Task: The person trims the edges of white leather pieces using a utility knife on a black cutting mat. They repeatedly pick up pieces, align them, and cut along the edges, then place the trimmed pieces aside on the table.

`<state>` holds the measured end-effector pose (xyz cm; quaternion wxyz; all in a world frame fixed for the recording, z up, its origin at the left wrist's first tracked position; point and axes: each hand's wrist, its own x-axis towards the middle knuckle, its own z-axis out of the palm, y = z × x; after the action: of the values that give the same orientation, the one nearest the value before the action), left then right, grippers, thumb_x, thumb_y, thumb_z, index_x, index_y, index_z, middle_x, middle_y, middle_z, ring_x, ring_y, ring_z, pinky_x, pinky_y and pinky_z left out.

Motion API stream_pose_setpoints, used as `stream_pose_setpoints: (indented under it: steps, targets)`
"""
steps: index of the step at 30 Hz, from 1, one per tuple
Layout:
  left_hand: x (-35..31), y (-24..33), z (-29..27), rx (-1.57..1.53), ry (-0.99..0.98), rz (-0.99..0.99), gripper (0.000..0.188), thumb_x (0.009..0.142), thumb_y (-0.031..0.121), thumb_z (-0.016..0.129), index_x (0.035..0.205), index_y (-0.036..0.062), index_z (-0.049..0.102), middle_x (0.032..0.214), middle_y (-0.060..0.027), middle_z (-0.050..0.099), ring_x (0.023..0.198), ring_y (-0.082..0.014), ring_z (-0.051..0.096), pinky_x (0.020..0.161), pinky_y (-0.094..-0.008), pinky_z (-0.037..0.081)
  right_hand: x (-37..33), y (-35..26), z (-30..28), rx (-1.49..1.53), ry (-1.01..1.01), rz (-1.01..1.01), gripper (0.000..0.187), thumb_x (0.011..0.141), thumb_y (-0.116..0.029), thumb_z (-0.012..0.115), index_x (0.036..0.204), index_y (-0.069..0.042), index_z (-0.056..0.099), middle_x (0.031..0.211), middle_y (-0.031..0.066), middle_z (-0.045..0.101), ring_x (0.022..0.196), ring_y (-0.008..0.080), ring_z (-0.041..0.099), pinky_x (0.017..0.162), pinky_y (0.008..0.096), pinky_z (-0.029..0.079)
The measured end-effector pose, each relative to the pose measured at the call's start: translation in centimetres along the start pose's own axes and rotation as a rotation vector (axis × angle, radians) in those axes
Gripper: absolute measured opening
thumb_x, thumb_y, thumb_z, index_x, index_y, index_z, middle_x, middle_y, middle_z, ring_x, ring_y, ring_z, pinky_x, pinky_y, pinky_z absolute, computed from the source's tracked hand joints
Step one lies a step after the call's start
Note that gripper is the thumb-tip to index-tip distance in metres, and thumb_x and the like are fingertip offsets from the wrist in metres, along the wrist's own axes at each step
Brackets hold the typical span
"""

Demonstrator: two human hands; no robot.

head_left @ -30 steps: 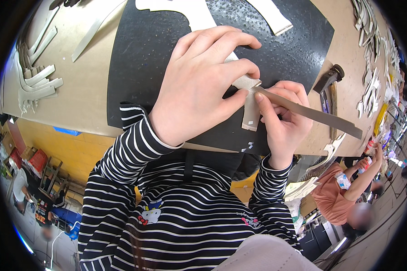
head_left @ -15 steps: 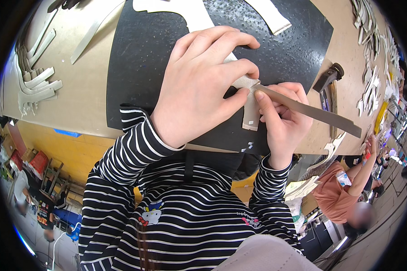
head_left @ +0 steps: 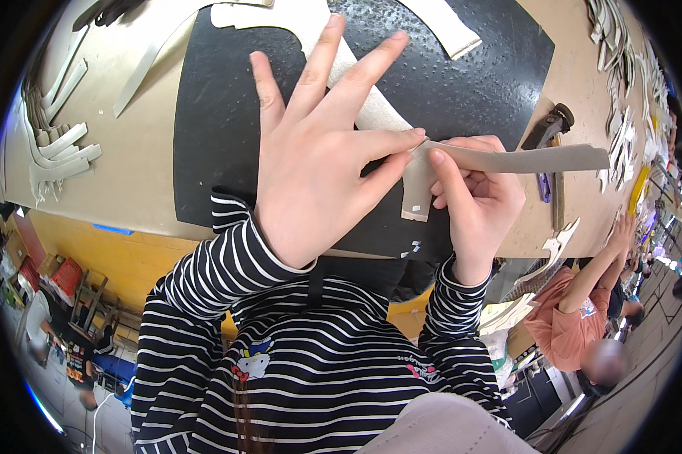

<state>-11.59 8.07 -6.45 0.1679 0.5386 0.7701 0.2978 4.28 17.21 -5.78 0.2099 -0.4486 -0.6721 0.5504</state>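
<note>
A long pale cut piece of leather-like material (head_left: 379,110) slants across the black mat (head_left: 220,129) toward me, with a short grey-beige end flap (head_left: 416,193) at its near end. From that joint a grey-brown strip (head_left: 545,160) sticks out to the right. My left hand (head_left: 303,170) pinches the joint edge between thumb and index finger; its other fingers are spread over the mat. The thumb of my right hand (head_left: 481,197) presses the strip against curled fingers beneath it. Exactly what lies between the left fingertips is partly hidden.
A hammer (head_left: 551,127) lies right of the mat, beside a purple-handled tool (head_left: 544,188). Stacked pale cut pieces (head_left: 61,155) sit on the left of the table; more pieces (head_left: 621,144) lie on the right. A person in a salmon shirt (head_left: 564,310) works at the lower right.
My left fingers have spread and straightened, with thumb and index closing at the joint. The strip's free end has swung upward, away from me. The right hand stays nearly in place.
</note>
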Motion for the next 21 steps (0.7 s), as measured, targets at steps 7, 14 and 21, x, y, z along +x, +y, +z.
stream_pose_setpoints:
  steps: [7,14,21]
  targets:
    - [0.15,-0.13,0.13,-0.016,0.01,-0.016,0.01,0.077,0.028,0.078,0.087,0.03,0.082,0.151,-0.0022,0.047,0.149,-0.0371,0.022,0.116,-0.0661,-0.002,0.1,-0.04,0.22,-0.018,0.014,0.009,0.012,0.086,0.004,0.073,0.095,0.006,0.067,0.091,0.0081,0.063,0.06,0.0056,0.059,0.046,0.0154,0.043]
    - [0.22,-0.11,0.18,-0.02,0.002,-0.011,0.007,0.078,0.028,0.078,0.084,0.029,0.082,0.151,-0.0017,0.048,0.148,-0.0363,0.026,0.117,-0.0648,0.001,0.16,-0.21,0.42,0.013,0.068,0.03,0.007,0.083,0.007,0.073,0.089,0.007,0.07,0.088,0.0083,0.066,0.057,0.0044,0.06,0.046,0.0161,0.044]
    - [0.24,-0.18,-0.04,0.037,-0.042,0.042,0.008,0.078,0.026,0.077,0.084,0.0276,0.081,0.147,0.0025,0.052,0.147,-0.0349,0.03,0.117,-0.0645,0.001,0.02,-0.52,0.84,0.036,0.113,0.063,0.005,0.084,0.006,0.072,0.089,0.007,0.069,0.086,0.0071,0.065,0.055,0.0043,0.058,0.046,0.0167,0.043]
